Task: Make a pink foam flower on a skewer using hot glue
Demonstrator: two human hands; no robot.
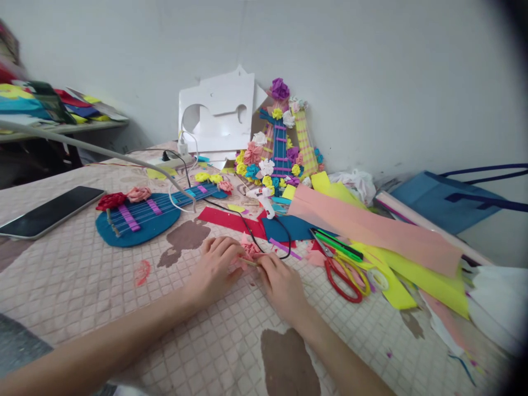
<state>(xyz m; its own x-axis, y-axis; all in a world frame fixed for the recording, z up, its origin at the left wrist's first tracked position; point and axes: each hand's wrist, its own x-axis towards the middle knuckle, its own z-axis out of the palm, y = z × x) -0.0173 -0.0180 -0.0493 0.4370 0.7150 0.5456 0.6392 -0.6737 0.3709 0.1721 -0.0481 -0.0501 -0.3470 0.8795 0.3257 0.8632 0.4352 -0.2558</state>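
Note:
Both my hands rest on the quilted cover in the middle of the view. My left hand (215,264) and my right hand (279,280) pinch a small pink paper flower (248,250) between their fingertips, rolled around a thin stick. The fingers of both hands are curled closed on it. A black cord (247,228) runs just behind the flower to a white glue gun (264,201).
Red-handled scissors (340,269) and a green pen (338,246) lie to the right on pink and yellow felt sheets (371,231). A blue guitar-shaped craft with paper roses (140,214) and a phone (45,212) lie left. A decorated craft (280,143) leans on the wall.

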